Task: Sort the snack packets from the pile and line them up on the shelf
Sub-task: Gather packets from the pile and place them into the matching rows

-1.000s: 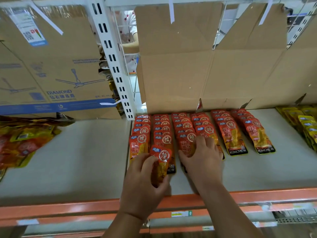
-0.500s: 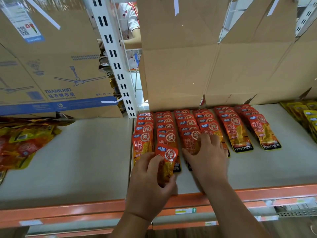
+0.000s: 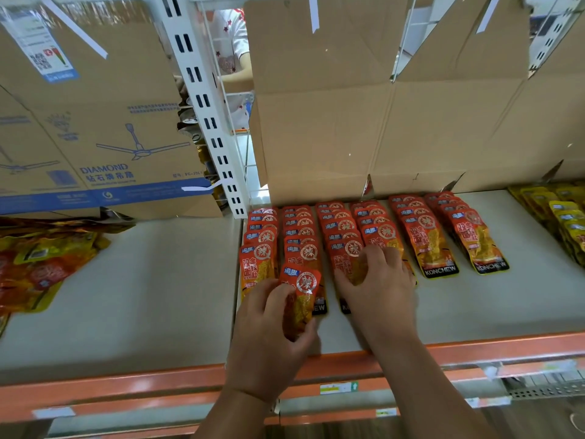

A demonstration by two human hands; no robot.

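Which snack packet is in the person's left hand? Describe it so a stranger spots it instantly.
Start at the pale shelf with the orange front rail and find the six rows of red packets. At the front of the second row from the left, the held packet is pinched by the left hand; unlike its flat-lying neighbours, it is tilted and overlaps the row's front packet.

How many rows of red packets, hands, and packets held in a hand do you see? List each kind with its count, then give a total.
Rows of red packets: 6
Hands: 2, the left hand and the right hand
Held packet, in the left hand: 1
Total: 9
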